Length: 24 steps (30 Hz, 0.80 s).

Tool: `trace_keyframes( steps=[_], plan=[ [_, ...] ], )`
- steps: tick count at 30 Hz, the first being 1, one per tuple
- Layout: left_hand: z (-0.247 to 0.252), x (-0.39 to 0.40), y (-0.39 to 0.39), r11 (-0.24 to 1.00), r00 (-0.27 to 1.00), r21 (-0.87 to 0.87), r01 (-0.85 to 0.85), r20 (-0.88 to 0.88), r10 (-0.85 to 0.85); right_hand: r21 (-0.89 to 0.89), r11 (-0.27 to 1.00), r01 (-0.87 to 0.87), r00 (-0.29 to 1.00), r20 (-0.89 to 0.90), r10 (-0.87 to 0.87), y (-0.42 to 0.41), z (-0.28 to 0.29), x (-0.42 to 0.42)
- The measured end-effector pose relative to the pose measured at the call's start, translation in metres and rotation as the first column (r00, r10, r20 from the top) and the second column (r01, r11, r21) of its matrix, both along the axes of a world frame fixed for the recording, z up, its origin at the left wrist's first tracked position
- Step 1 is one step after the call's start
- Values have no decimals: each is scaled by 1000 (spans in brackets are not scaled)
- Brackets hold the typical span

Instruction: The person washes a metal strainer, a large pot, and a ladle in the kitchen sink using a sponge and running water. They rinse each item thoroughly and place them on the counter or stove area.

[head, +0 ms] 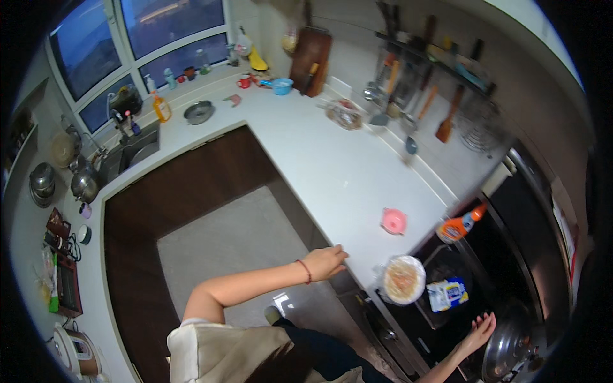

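Note:
My left hand (325, 262) hangs beside the front edge of the white countertop (330, 177), fingers loosely bent and nothing seen in them. Over the right part of the black gas stove (421, 344), my right hand (480, 329) is held with its fingers apart, close to a shiny domed metal lid (505, 352). Between the hands, a white bowl (403, 280) with clear plastic film and pale food sits at the stove's edge. Right of it lies a blue, white and yellow packet (447, 294). A pink dish (394, 221) rests on the countertop.
An orange-capped bottle (459, 227) stands at the stove's back left. Utensils, including a wooden spatula (450, 117), hang on the wall. Farther along are a bagged item (345, 115), a blue pot (281, 86), a metal pan (199, 112) and a sink (136, 151).

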<state>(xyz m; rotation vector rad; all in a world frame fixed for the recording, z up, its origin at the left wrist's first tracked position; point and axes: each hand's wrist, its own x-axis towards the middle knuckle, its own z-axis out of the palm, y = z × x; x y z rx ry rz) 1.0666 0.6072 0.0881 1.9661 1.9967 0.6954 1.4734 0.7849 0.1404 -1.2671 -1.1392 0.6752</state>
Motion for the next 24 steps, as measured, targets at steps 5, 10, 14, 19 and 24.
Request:
trace_keyframes(
  steps=[5,10,14,19,24],
  plan=[
    [-15,-126,-152,906,908,-76,-417,5,418,9,956,-293,956,33,293,-2,-25,-158],
    [-17,-208,-282,717,721,-122,-687,14,693,27,844,-535,844,66,533,-8,-38,-318],
    [-28,-258,-340,560,545,-151,-814,133,828,-50,772,-634,764,115,635,-28,-29,-438],
    [-41,-331,-381,432,412,-196,-880,137,901,-48,693,-719,683,132,718,-48,-40,-588],
    [-43,-434,-406,299,280,-248,-922,109,954,-81,584,-808,574,118,810,-65,-82,-743]
  ],
)
